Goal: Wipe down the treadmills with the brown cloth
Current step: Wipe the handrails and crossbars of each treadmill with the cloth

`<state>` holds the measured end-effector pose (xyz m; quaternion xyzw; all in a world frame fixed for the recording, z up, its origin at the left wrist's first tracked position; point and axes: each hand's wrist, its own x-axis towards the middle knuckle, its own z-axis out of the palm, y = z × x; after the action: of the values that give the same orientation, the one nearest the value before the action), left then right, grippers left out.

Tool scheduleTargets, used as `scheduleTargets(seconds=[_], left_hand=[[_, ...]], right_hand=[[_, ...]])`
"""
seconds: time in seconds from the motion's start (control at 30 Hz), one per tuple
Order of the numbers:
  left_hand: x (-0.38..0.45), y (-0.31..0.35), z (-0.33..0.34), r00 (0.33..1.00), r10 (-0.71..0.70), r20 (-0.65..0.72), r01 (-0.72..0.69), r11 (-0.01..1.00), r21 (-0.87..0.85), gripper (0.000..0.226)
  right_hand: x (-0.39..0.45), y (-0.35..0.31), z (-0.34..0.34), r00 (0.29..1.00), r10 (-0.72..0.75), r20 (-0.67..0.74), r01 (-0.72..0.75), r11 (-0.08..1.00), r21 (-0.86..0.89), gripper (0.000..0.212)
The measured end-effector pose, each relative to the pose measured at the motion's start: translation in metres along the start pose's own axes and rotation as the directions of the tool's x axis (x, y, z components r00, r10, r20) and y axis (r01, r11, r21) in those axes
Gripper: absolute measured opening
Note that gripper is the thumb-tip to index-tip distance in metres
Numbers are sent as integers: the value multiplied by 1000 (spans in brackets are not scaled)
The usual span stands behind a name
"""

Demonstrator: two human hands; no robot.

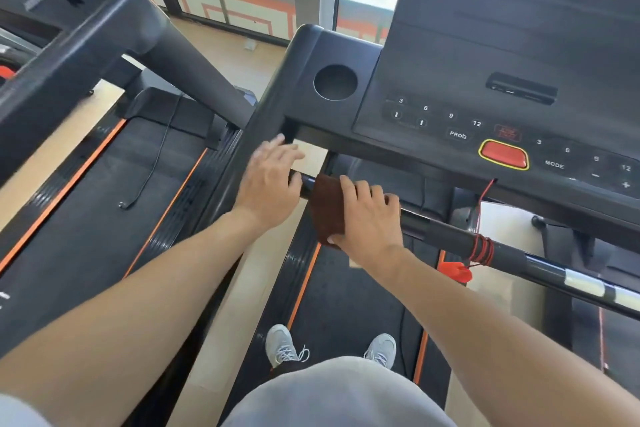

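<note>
The brown, nappy-textured cloth is folded over the round black crossbar of the treadmill, draped down its near side. The right hand curls over cloth and bar together, clamping the fabric against the tube. Just beside it, the left hand rests with loosely spread fingers at the bar's end, where it meets the side rail; it holds nothing.

The likeliest snag lies further along the bar from the right hand: a thin red cord is wound around the tube with a red plastic clip hanging below. A sweep that way could catch the cloth or drag the coils. Beyond the knuckles, the matte black console carries a glossy red stop button.
</note>
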<state>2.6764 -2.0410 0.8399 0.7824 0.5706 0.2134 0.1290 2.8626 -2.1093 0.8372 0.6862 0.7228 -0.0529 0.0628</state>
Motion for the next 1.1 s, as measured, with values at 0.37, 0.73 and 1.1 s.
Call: scheduleTargets(seconds=[0.37,0.73,1.1], left_hand=[[17,-42,-18,962,-269,-39,272,958,88,64],[8,-43,-12,996,57,-71,-29,937,348,62],[2,-40,-12,990,104,-92,-74,955,287,49]], right_hand=[[103,-36,-37,869,-228,440,-22,870,493,41],[64,-55,3,962,-128,-239,156,983,100,48],[26,28,-11,998,-44,45,37,989,144,43]])
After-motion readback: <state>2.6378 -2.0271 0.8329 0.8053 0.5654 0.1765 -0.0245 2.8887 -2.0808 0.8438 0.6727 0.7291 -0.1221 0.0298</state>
